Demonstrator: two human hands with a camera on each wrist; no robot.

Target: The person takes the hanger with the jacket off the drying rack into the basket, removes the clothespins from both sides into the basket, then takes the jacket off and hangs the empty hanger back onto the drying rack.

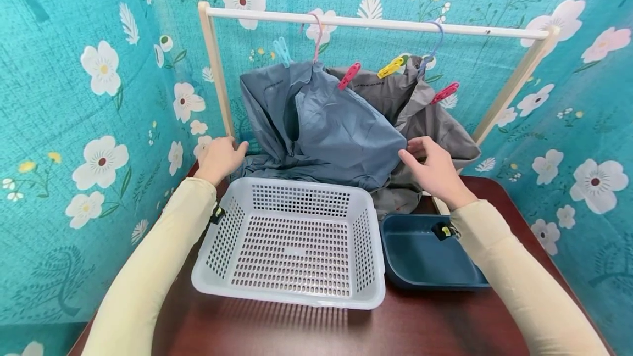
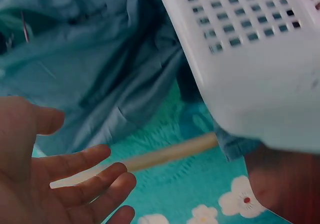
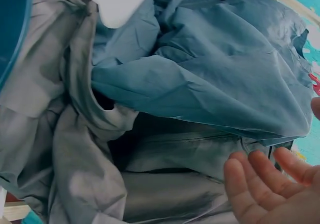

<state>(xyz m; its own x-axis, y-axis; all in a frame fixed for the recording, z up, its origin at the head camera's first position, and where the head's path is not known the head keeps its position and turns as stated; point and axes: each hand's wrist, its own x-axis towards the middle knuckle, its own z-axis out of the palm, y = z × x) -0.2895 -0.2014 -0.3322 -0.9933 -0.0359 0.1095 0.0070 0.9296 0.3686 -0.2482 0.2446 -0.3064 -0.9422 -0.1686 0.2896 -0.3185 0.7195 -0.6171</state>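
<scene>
A blue-grey jacket [image 1: 341, 120] hangs from a pink hanger [image 1: 318, 37], held by a light blue clothespin [image 1: 282, 51] and a red clothespin [image 1: 349, 76]. Behind it to the right hangs a grey jacket [image 1: 445, 125] on a blue hanger [image 1: 435, 45], with yellow [image 1: 390, 67] and red [image 1: 445, 93] clothespins. My left hand [image 1: 220, 158] is beside the blue jacket's left side; its fingers are spread and hold nothing in the left wrist view. At the blue jacket's right corner is my right hand [image 1: 435, 169], fingers loosely bent with no cloth between them.
The jackets hang from a rack with a white bar [image 1: 366, 20] and wooden posts. In front stands a white perforated basket [image 1: 289, 298], with a dark blue basin [image 1: 427, 282] to its right, both on a dark red table [image 1: 247, 331]. Flowered cloth surrounds the table.
</scene>
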